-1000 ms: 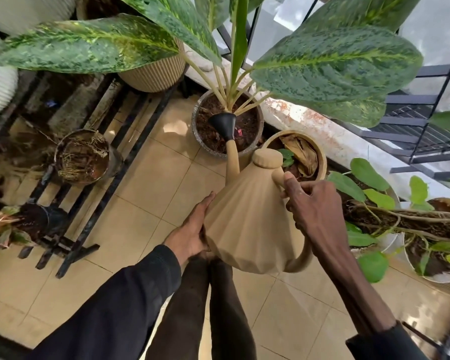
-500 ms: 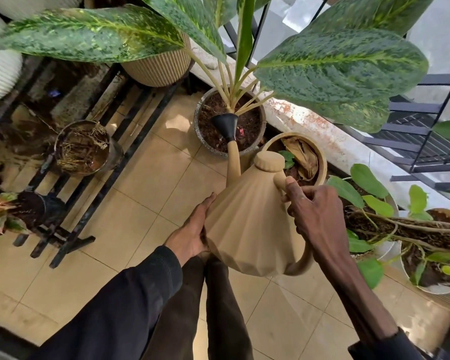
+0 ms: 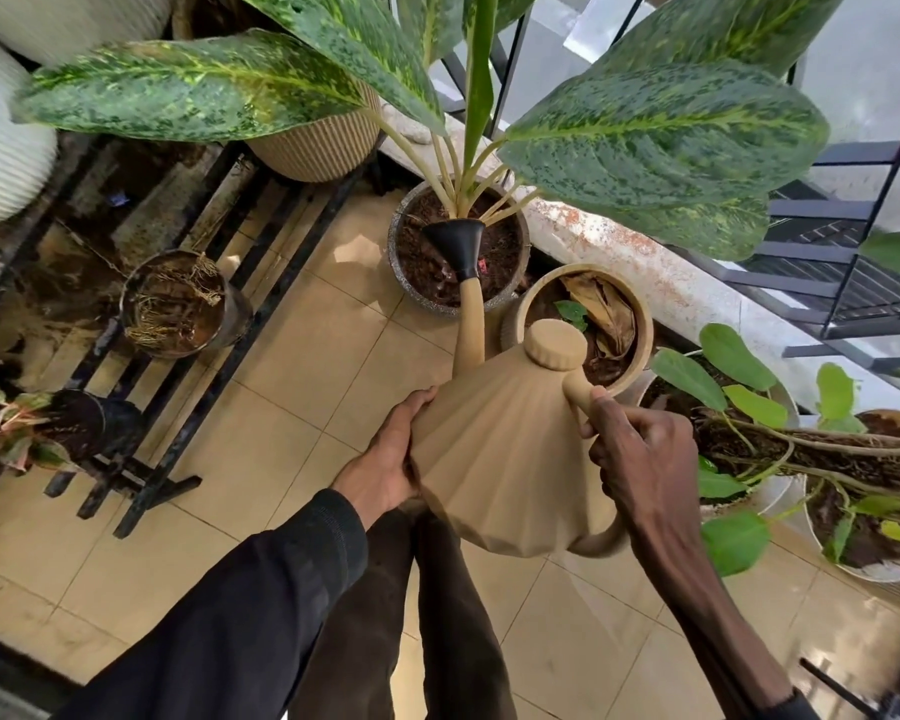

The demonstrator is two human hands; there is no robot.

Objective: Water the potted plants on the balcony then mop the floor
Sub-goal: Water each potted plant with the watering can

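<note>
- The can [image 3: 505,459], a tan ribbed watering can, is held tilted forward above the floor [image 3: 302,387], in front of the person's legs.
- The right hand [image 3: 640,459] has its fingers [image 3: 601,407] curled shut round the top of the can's handle, just behind the lid knob.
- The left hand [image 3: 385,459] lies flat against the can's left side, fingers stretched out and pressed on the ribbing, not curled round anything.
- The can's spout runs up and away from the person; its black rose [image 3: 455,246] hangs over the dark soil of the grey pot [image 3: 406,283], close to the plant's pale stems.
- The plant [image 3: 645,142] in that pot spreads broad mottled green leaves above the can.
- Right of the can's lid stands a tan pot [image 3: 640,324] with dry brown leaves in it.
- Further right of the can are white pots [image 3: 780,491] with small green leaves and trailing stems.
- Left of the can, a black rack [image 3: 178,402] on the floor carries a round pot of dry roots [image 3: 178,304].
</note>
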